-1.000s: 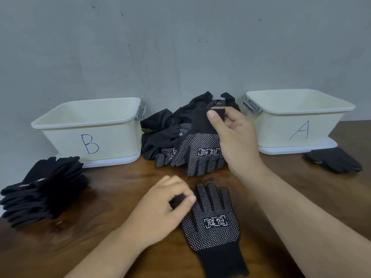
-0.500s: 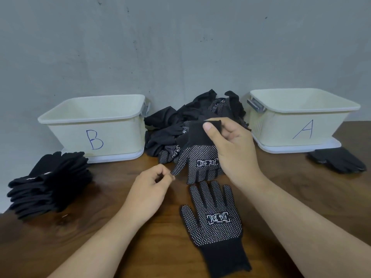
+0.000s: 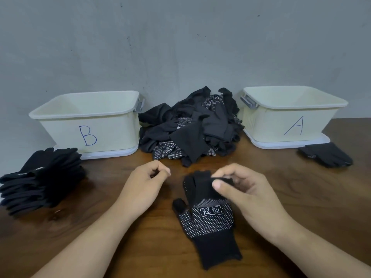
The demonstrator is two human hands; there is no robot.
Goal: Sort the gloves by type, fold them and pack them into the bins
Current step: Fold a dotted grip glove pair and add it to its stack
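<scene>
A black dotted glove [image 3: 208, 223] with a white logo lies palm up on the wooden table [image 3: 313, 199], cuff towards me. A second black glove [image 3: 198, 187] lies over its fingers. My right hand [image 3: 247, 195] pinches an edge of that second glove between thumb and fingers. To the left of both gloves, my left hand [image 3: 144, 183] hovers with fingers curled and thumb against fingertips, holding nothing. A mixed pile of black gloves [image 3: 190, 127] sits at the back between cream bin B [image 3: 66, 131] and cream bin A [image 3: 271, 125].
A stack of plain black gloves [image 3: 42, 177] lies at the left in front of bin B. A few black gloves [image 3: 325, 154] lie at the right in front of bin A. A grey wall stands right behind the bins.
My right hand has carried a dotted glove from the pile down onto the glove lying on the table. My left hand has shifted slightly left and stays curled.
</scene>
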